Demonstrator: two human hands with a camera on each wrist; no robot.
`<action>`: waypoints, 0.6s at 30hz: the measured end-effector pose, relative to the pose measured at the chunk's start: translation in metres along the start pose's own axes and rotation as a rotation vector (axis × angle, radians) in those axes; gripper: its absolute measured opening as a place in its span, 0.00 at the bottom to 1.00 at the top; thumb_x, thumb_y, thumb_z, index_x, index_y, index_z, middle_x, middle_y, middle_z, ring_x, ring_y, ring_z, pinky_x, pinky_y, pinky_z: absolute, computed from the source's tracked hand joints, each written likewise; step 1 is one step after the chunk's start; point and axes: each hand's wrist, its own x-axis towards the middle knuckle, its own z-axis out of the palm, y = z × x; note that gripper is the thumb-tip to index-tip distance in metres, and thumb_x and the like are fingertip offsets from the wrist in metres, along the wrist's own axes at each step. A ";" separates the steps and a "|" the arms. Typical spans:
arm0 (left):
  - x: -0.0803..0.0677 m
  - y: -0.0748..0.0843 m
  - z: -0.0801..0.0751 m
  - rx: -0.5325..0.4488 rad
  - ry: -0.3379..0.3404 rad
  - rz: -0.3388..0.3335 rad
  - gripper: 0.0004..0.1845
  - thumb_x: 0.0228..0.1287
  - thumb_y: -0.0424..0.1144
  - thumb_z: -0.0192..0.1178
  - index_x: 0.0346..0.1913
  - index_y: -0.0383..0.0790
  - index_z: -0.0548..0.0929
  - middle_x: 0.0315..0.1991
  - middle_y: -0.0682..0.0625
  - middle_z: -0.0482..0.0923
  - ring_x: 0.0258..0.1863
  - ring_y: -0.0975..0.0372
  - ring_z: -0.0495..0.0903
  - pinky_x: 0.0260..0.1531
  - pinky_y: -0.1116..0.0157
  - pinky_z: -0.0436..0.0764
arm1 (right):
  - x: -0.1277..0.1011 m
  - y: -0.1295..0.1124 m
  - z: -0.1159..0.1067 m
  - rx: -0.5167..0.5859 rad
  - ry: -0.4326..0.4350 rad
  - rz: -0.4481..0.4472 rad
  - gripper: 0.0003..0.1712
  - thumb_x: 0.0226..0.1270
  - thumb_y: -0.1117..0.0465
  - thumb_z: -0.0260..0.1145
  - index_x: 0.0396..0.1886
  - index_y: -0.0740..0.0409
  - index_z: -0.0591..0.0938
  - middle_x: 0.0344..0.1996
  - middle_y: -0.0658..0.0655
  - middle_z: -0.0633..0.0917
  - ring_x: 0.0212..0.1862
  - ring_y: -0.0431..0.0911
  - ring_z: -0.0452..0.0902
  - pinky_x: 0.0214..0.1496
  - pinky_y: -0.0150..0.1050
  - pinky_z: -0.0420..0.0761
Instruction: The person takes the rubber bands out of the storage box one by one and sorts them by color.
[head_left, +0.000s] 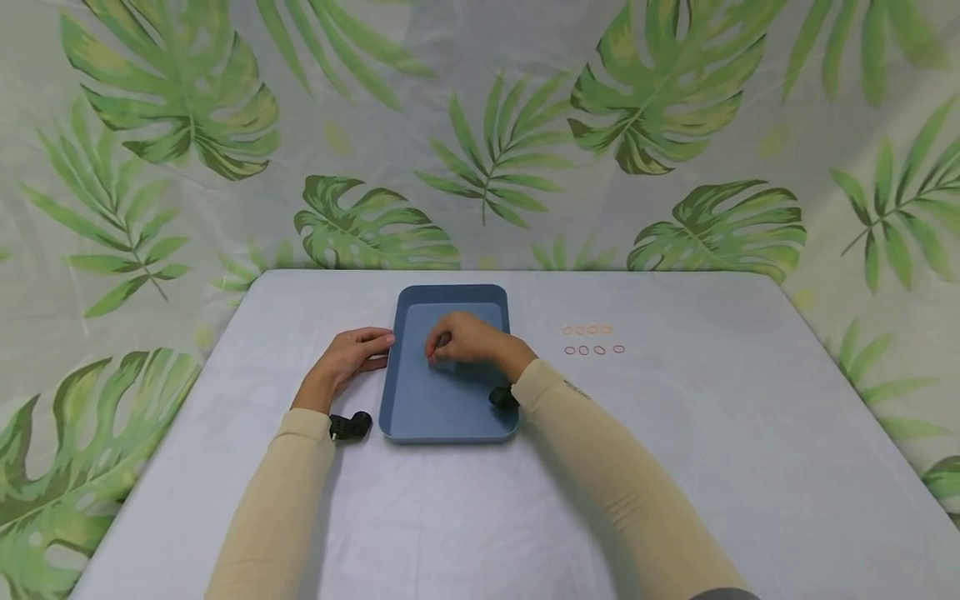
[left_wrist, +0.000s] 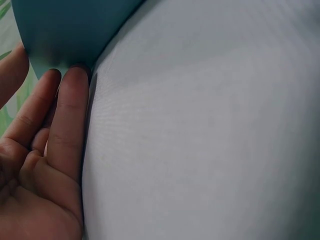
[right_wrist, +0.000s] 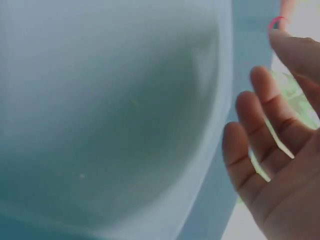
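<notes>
Hovering over the blue tray (head_left: 420, 408), the right hand (head_left: 468, 340) pinches a red rubber band (right_wrist: 276, 21) (fingertips only); the left hand (head_left: 350, 357), fingers straight, touches the tray's edge.

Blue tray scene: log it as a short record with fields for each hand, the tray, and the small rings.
tray: blue tray, on the grey table
left hand: left hand rests on the table, fingers touching the tray's left edge
right hand: right hand over the tray, pinching a small red ring
rings on table: two rows of small rings right of the tray
backdrop: leaf-print cloth
</notes>
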 end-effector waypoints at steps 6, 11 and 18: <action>0.000 0.001 0.001 0.015 0.001 -0.003 0.29 0.72 0.43 0.60 0.70 0.33 0.70 0.70 0.37 0.68 0.50 0.68 0.80 0.55 0.69 0.85 | -0.012 -0.007 -0.011 0.077 0.080 -0.073 0.08 0.66 0.63 0.67 0.41 0.57 0.89 0.46 0.56 0.86 0.49 0.48 0.81 0.49 0.34 0.83; -0.003 0.003 0.001 0.024 0.000 0.000 0.29 0.72 0.43 0.60 0.70 0.33 0.70 0.70 0.38 0.68 0.50 0.69 0.80 0.55 0.69 0.85 | -0.025 -0.009 -0.020 0.084 0.163 -0.177 0.07 0.68 0.62 0.68 0.40 0.57 0.89 0.43 0.55 0.87 0.47 0.48 0.81 0.50 0.37 0.84; -0.003 0.002 0.002 0.018 0.004 -0.005 0.29 0.71 0.43 0.60 0.70 0.33 0.70 0.69 0.37 0.69 0.46 0.72 0.81 0.53 0.71 0.85 | -0.054 -0.010 -0.034 0.106 0.227 -0.215 0.04 0.67 0.62 0.68 0.37 0.54 0.88 0.41 0.52 0.86 0.42 0.44 0.79 0.45 0.41 0.86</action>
